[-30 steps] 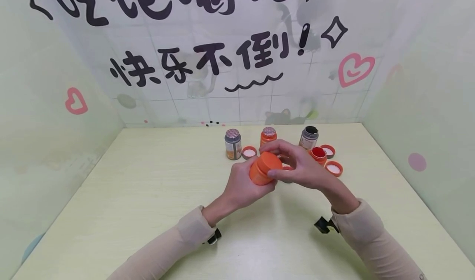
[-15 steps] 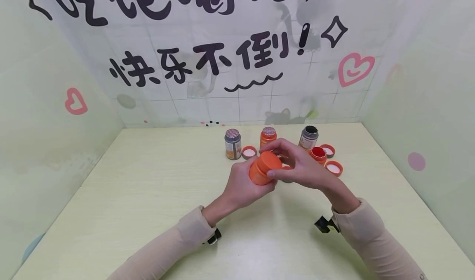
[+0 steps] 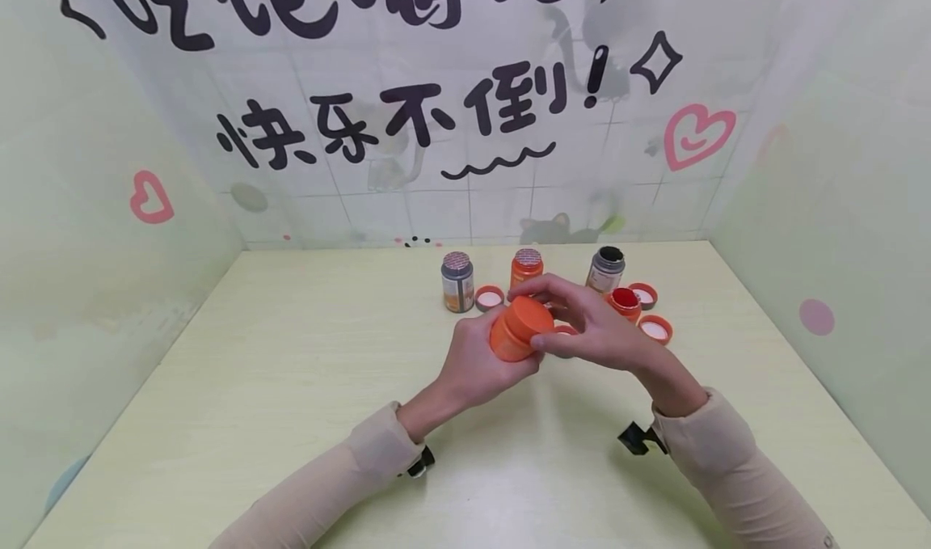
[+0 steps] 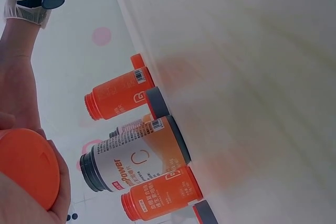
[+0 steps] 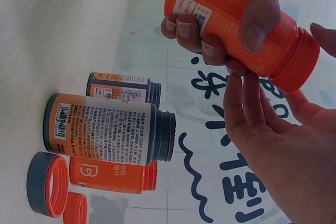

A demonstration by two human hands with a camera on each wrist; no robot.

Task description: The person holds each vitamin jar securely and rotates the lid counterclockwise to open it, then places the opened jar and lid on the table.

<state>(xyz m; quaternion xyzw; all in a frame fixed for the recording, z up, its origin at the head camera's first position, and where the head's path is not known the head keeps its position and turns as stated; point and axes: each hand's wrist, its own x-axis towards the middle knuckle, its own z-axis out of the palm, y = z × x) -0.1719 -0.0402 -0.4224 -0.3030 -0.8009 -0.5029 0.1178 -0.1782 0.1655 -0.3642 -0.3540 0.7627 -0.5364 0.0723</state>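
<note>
An orange plastic bottle [image 5: 226,19] is tilted above the table, its side wrapped by the fingers and thumb of my left hand [image 3: 480,363]. Its orange cap [image 3: 528,316] sits on top and faces up toward the head view. My right hand [image 3: 596,331] has its thumb against the near right edge of this cap and its fingertips round the far side, pinching it. In the left wrist view the round top of the cap [image 4: 31,166] shows between the hands. Some right fingertips are hidden behind the cap in the head view.
Behind the hands stand a sealed dark grey bottle [image 3: 457,286], a sealed orange bottle [image 3: 526,268], an uncapped dark bottle [image 3: 605,274] and an uncapped orange bottle [image 3: 625,300]. Loose caps lie among them, one [image 3: 489,297] left and another [image 3: 655,330] right. A printed wall rises behind.
The right thumb has shifted slightly to the right along the cap's edge. Both arms, the held bottle and the things on the table are otherwise in the same places.
</note>
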